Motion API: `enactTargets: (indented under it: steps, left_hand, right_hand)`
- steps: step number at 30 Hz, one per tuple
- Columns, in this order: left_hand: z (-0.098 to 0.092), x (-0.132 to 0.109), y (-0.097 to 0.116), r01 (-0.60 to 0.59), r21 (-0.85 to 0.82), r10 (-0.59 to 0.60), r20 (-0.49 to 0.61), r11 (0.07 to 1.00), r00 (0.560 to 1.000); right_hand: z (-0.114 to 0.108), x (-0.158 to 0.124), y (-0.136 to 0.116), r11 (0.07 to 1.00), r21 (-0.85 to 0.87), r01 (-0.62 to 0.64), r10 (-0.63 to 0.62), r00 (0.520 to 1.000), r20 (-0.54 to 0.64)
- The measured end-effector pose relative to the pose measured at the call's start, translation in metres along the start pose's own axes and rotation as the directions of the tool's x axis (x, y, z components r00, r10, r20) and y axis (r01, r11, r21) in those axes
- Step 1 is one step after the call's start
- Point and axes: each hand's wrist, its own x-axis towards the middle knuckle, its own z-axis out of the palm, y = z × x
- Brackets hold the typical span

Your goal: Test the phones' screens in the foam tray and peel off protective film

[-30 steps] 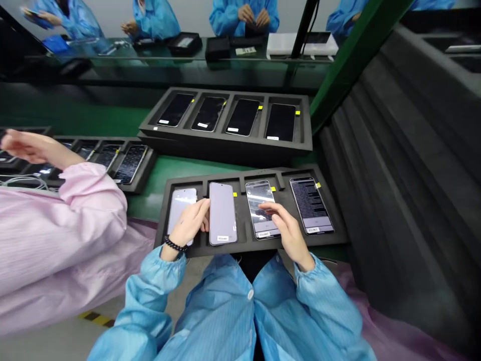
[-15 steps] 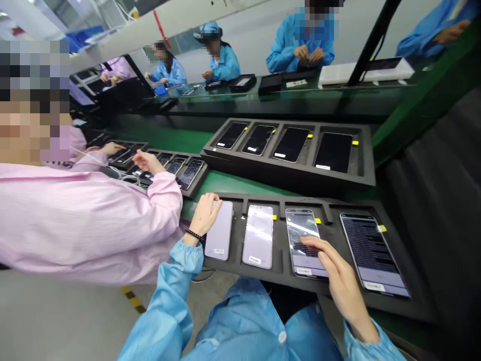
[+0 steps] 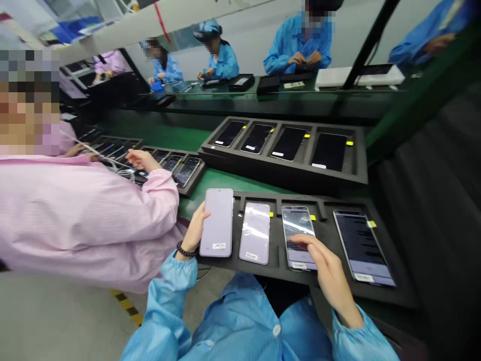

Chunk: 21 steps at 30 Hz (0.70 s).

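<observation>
While a co-worker's hand [image 3: 143, 159], pink sleeve [image 3: 161, 188], hangs above a side tray [image 3: 195, 183] of phones [image 3: 187, 172] at far left, the person's left hand [image 3: 194, 230] grips the first phone [image 3: 217, 220], fingers narrow around its left edge, thumb on the front. That phone shows at the left end of the front tray [image 3: 278, 255], pale screen, white label [image 3: 219, 246] near the bottom; fully lifted or partly resting, can't tell. Next, second phone [image 3: 255, 235] lies in the front tray, pale screen with glare. Behind, on the green worktop [image 3: 225, 181], back tray [image 3: 274, 168] carries four dark-screened phones with yellow tabs [image 3: 349, 143]. Third phone [image 3: 298, 218] lies in the front tray, text on screen. Right hand [image 3: 330, 271] is over it, fingers loosely extended, grasping nothing; fingertips at the screen, contact unclear. Far right, fourth phone [image 3: 363, 250] lies in the front tray, screen mostly dark, paler lower band, label at bottom.
</observation>
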Motion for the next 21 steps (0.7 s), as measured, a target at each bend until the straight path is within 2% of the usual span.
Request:
enactTargets:
  steps: [4,6,8,10,12,14,16,18,21]
  left_hand:
    - [0.036,-0.045,0.017,-0.018,-0.026,0.018,0.014,1.000,1.000]
    - [0.053,-0.067,0.022,-0.023,-0.047,0.027,0.086,0.999,0.996]
    - [0.067,-0.086,0.025,-0.036,-0.079,0.049,0.168,0.996,0.985]
    - [0.076,-0.098,0.027,-0.041,-0.096,0.060,0.206,0.995,0.977]
    - [0.081,-0.104,0.029,-0.041,-0.091,0.059,0.201,0.995,0.978]
    - [0.082,-0.106,0.031,-0.044,-0.088,0.060,0.190,0.995,0.980]
    - [0.081,-0.109,0.034,-0.040,-0.094,0.059,0.203,0.995,0.977]
    - [0.080,-0.113,0.036,-0.024,-0.104,0.046,0.210,0.994,0.977]
    - [0.078,-0.119,0.037,0.007,-0.122,0.020,0.215,0.992,0.977]
  right_hand:
    - [0.007,0.006,-0.041,0.997,-0.013,0.070,-0.069,0.997,0.041]
    - [0.010,0.010,-0.060,0.989,-0.068,0.130,-0.127,0.991,0.044]
    - [0.011,0.012,-0.075,0.965,-0.191,0.181,-0.181,0.983,0.019]
    - [0.011,0.011,-0.083,0.901,-0.358,0.245,-0.266,0.964,-0.009]
    - [0.009,0.008,-0.088,0.794,-0.511,0.329,-0.381,0.925,0.002]
    - [0.006,0.005,-0.091,0.688,-0.573,0.446,-0.502,0.862,0.068]
    - [0.000,0.001,-0.094,0.626,-0.524,0.577,-0.604,0.784,0.141]
    - [-0.005,-0.003,-0.097,0.606,-0.420,0.676,-0.681,0.713,0.164]
    - [-0.009,-0.009,-0.096,0.592,-0.306,0.745,-0.748,0.650,0.135]
